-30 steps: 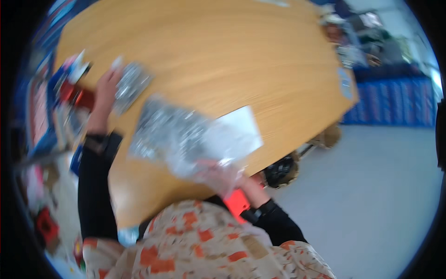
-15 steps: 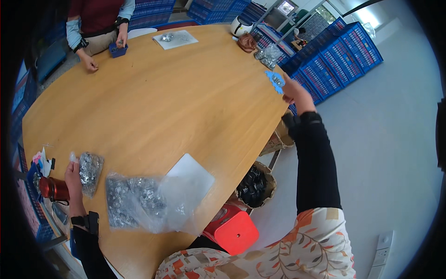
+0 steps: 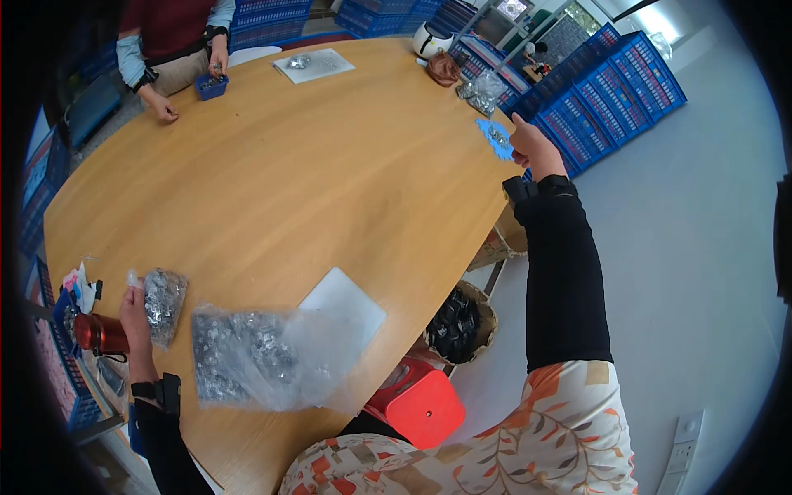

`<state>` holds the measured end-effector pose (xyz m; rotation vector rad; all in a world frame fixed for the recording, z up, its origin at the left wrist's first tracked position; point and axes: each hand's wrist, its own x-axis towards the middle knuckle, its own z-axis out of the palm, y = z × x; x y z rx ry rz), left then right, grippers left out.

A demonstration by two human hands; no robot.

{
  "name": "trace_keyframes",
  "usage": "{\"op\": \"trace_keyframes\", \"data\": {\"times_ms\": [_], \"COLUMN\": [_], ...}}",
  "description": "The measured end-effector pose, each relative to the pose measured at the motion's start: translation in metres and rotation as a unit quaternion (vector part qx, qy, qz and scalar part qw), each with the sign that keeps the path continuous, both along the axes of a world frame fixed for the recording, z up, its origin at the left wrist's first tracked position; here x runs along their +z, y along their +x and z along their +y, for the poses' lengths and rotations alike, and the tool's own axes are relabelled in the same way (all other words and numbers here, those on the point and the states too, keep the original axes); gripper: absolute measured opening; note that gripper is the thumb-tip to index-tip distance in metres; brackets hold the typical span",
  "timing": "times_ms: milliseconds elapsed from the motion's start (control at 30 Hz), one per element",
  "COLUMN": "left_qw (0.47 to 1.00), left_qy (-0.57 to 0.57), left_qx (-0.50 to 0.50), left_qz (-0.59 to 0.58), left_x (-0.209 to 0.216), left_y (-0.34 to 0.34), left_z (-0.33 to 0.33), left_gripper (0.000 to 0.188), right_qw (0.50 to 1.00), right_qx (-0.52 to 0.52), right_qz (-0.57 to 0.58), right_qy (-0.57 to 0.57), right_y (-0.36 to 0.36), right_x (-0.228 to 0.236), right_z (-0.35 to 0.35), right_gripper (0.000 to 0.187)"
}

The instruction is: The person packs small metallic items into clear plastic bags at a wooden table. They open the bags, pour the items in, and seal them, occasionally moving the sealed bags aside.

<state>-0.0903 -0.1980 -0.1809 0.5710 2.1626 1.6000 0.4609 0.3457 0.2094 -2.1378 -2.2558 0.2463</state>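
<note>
My left hand (image 3: pixel 136 320) is at the table's left side, closed on the gathered plastic top of a clear bag (image 3: pixel 165 307) packed with small silvery parts. The red metal cup (image 3: pixel 102 334) stands close beside that hand. Stretched out to the far right edge, my right hand (image 3: pixel 536 151) has its thumb apart from loosely bent fingers, with nothing visible in it. It is beside a blue sheet (image 3: pixel 497 140) carrying a small heap of shiny parts. Nearer me lies a larger clear bag (image 3: pixel 247 356) of silvery parts, its loose end over a white board (image 3: pixel 351 309).
A person (image 3: pixel 173 33) across the table has one hand at a blue bin (image 3: pixel 212 87). Another white board (image 3: pixel 315 64), a brown pouch (image 3: pixel 443 69) and a bagged heap (image 3: pixel 483 92) lie far off. Blue crates (image 3: pixel 606 103), a red stool (image 3: pixel 421 404) and a carton (image 3: pixel 462 326) stand beside the table.
My right hand has turned and lifted slightly, its thumb now pointing up beside the blue sheet. The left hand keeps its hold. The whole view has shifted a little.
</note>
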Motion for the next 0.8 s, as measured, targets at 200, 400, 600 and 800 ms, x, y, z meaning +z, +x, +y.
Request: {"op": "trace_keyframes", "data": {"times_ms": [200, 400, 600, 800], "left_qw": [1.0, 0.996, 0.995, 0.993], "left_qy": [-0.003, -0.006, -0.016, -0.032], "left_qx": [0.009, 0.0, 0.01, 0.031], "left_qz": [0.03, 0.092, 0.101, 0.11], "left_x": [-0.008, -0.01, -0.013, -0.028], "left_y": [-0.009, -0.007, -0.004, -0.008], "left_z": [-0.006, -0.001, 0.003, -0.008], "left_gripper": [0.037, 0.038, 0.038, 0.036], "right_qw": [0.999, 0.999, 0.999, 0.995], "right_qx": [-0.031, -0.035, -0.049, 0.061], "right_qz": [0.002, -0.004, -0.008, 0.048], "right_qy": [-0.012, 0.002, -0.003, 0.057], "right_y": [0.023, 0.047, 0.04, 0.034], "right_x": [-0.014, -0.016, -0.019, -0.023], "right_z": [0.017, 0.017, 0.019, 0.042], "right_gripper": [0.069, 0.068, 0.066, 0.07]}}
